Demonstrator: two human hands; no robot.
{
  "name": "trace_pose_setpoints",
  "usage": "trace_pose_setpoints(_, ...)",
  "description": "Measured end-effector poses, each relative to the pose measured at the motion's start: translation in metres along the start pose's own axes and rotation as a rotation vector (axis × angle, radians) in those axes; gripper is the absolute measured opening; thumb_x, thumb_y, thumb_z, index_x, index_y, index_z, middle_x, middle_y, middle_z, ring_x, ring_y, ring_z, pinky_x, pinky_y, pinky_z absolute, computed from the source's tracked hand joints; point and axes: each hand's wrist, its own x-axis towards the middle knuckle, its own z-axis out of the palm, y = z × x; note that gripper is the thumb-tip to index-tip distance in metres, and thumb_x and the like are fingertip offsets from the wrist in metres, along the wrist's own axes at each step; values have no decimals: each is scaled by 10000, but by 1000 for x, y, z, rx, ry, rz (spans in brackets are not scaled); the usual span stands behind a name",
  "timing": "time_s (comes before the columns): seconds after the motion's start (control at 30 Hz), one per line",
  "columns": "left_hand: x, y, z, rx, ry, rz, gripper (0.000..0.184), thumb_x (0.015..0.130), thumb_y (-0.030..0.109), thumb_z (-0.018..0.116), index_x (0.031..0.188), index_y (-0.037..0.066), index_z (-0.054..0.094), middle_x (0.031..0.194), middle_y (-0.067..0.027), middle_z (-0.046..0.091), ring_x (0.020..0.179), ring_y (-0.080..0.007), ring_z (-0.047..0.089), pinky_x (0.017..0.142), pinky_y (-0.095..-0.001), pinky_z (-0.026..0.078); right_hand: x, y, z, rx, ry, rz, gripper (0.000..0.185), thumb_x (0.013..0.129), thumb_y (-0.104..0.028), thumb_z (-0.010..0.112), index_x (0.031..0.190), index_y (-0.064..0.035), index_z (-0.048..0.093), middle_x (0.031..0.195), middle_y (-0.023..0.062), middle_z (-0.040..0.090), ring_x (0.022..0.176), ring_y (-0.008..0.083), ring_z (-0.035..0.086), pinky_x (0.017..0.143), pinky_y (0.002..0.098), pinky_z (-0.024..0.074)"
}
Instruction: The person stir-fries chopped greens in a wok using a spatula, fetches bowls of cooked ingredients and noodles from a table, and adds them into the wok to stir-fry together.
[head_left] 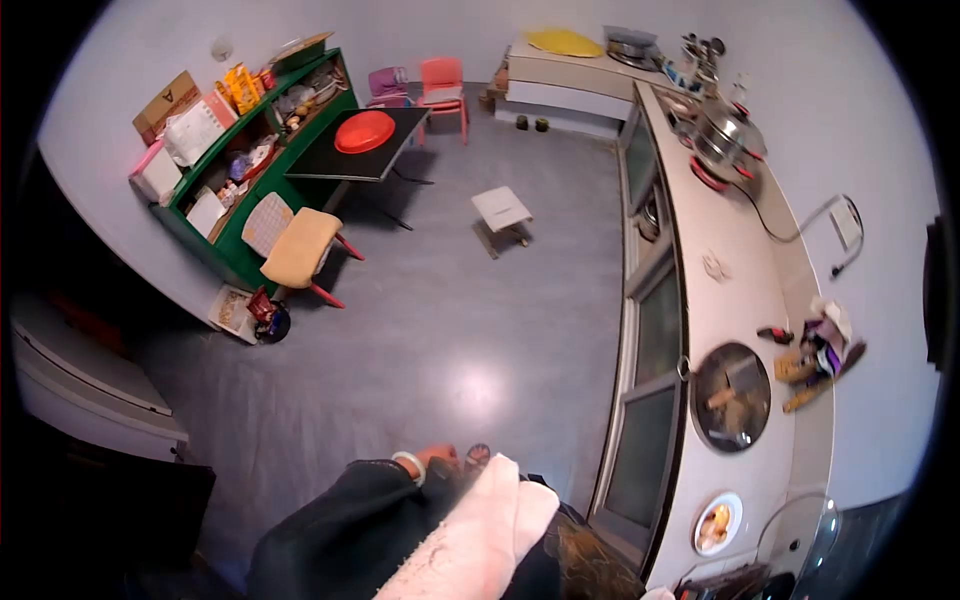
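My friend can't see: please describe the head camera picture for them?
A dark-sleeved person's left hand, wearing a white bangle, is beside pale pink cloth. A small square white stool stands ahead; a long pale kitchen counter runs along the right.

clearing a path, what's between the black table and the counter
A low white stool stands on the floor between the table and the counter, in the head view.

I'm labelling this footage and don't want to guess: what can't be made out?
Head view:
Left hand: too small and dim to read its grip.
Right hand: not discernible, out of frame or covered.
Pale fabric: cut off by the bottom edge; sleeve or loose cloth unclear.
Steamer pot: contents hidden by its walls and lid.
Glass door: haze blurs what is behind it.
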Motion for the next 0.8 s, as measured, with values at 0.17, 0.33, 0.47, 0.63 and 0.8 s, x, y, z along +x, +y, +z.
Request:
trace_pose_setpoints(0.17,4,37,-172,-88,288,-30,354,885,359,645,1040,42,670,984,-192,703,947,-359,666,834,-420,520,44,-155,98,-23,-205,-234,281,962,-172,619,1142,42,653,1061,252,657,986,409,619,913,480,487)
trace_pose_setpoints(0.33,51,37,-266,-260,468,50,335,902,339,639,1041,35,668,966,-182,704,920,-357,664,815,-412,521,86,-228,247,192,-85,-457,312,1022,-172,498,1265,12,565,1212,153,607,1085,257,621,927,339,505)
trace_pose_setpoints(0.47,70,32,-322,-269,518,23,332,912,310,647,1070,18,670,977,-166,711,908,-288,669,817,-382,521,122,-345,337,586,-412,-206,357,989,-75,515,1326,41,531,1418,177,472,1307,306,463,1073,381,364)
trace_pose_setpoints(0.63,91,-33,-387,-270,575,-267,337,905,355,629,1001,38,692,950,-187,705,909,-335,670,815,-415,521,165,-483,509,590,-459,-302,352,986,-107,544,1315,18,546,1341,170,540,1256,298,513,1057,378,393)
trace_pose_setpoints(0.8,121,-172,-346,-757,775,-799,283,874,305,622,971,59,722,965,-174,729,905,-309,688,842,-423,529,160,-669,707,781,-877,-278,391,947,-124,612,1307,16,554,1275,186,591,1177,278,578,1013,372,448)
